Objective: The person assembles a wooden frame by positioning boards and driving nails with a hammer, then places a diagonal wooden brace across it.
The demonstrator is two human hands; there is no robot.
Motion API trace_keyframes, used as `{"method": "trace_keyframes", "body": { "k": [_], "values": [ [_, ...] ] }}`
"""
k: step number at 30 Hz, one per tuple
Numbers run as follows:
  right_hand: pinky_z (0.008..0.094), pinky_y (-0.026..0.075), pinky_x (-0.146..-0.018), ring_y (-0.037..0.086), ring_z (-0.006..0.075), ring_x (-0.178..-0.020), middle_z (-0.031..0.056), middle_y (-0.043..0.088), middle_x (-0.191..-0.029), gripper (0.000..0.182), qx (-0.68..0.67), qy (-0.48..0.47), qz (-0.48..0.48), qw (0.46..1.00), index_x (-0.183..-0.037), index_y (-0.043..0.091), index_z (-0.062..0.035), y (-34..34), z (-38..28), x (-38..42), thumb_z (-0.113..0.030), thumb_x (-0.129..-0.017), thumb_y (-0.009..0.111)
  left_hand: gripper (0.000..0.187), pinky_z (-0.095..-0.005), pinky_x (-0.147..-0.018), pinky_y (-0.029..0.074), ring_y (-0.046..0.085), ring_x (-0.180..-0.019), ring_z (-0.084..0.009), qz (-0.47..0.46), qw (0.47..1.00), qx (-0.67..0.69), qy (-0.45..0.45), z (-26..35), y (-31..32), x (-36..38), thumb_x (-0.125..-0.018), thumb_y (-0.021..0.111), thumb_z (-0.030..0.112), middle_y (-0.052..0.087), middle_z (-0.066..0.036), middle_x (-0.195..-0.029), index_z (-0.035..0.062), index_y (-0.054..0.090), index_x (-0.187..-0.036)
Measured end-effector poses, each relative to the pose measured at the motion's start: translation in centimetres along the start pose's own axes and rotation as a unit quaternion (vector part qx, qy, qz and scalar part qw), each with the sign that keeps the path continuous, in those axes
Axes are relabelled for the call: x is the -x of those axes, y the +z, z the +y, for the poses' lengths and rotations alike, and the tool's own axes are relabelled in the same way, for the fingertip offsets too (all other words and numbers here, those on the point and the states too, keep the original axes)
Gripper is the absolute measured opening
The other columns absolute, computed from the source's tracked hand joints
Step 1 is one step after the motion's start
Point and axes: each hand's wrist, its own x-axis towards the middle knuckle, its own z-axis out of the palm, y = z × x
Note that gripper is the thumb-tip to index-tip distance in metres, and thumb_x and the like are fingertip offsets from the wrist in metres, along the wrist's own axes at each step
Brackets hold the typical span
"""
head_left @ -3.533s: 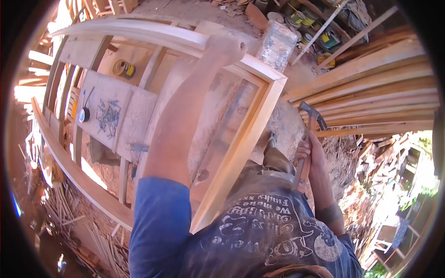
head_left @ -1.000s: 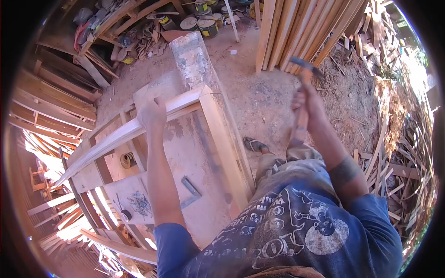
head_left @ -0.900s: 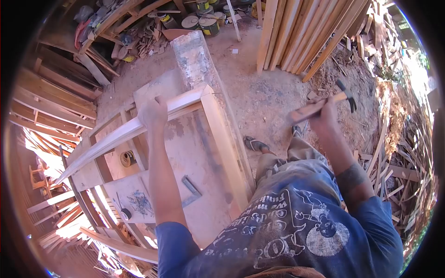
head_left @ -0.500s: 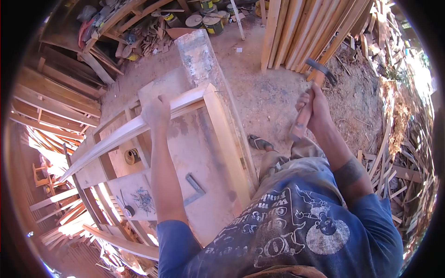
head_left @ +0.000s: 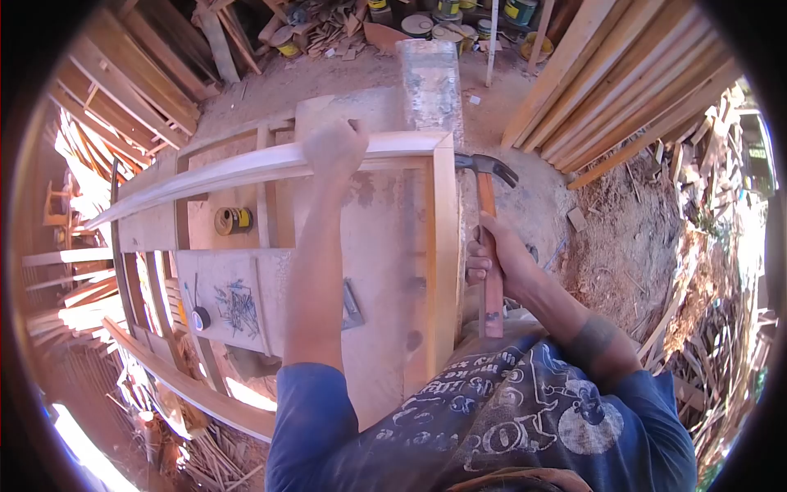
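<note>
My left hand point(head_left: 336, 149) is closed around the long pale rail of a wooden frame point(head_left: 443, 246), a short way left of its mitred corner. My right hand point(head_left: 507, 256) grips the wooden handle of a claw hammer point(head_left: 488, 197). Its head lies right at the outer side of that corner, with the claw pointing away to the right. Beneath the frame is a worn workbench point(head_left: 373, 271). A metal try square point(head_left: 351, 305) rests on it, near my left forearm.
On the bench's left part lie a pile of nails point(head_left: 238, 308), a round black object point(head_left: 201, 318) and an open tin point(head_left: 234, 220). Long planks point(head_left: 607, 90) lean at the back right. Paint cans point(head_left: 416, 27) stand at the back, and wood scraps point(head_left: 697, 328) cover the right side.
The hammer has come down and left from out over the floor to the frame's corner. My view has turned, and my left hand still holds the rail.
</note>
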Motion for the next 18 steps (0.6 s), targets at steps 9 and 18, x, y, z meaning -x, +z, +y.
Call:
{"method": "trace_keyframes", "body": {
  "k": [9,18],
  "values": [
    [0.0307,0.039,-0.049,0.043,0.0132,-0.051,0.0002,0.043,-0.064,0.033,-0.019,0.006,-0.006,1.000,-0.088,0.046,-0.0144,0.5,1.0,-0.4,-0.044,-0.103,0.050,0.039,-0.0454,-0.069,0.056,0.071,-0.070,-0.0355,-0.009,0.999,0.051,0.002,-0.6,0.5,0.1,-0.087,0.057,0.035,0.071,-0.020,-0.072,0.0042,0.076,-0.073],
    [0.0281,0.038,-0.047,0.041,0.0108,-0.049,-0.0015,0.042,-0.063,0.031,-0.061,-0.023,0.020,0.998,-0.090,0.047,-0.0126,1.1,1.2,0.1,-0.041,-0.102,0.054,0.038,-0.0484,-0.073,0.054,0.071,-0.076,-0.0381,-0.010,0.999,0.049,-0.005,-0.6,0.4,-0.1,-0.090,0.055,0.034,0.071,-0.021,-0.077,0.0052,0.077,-0.080]
  ]
}}
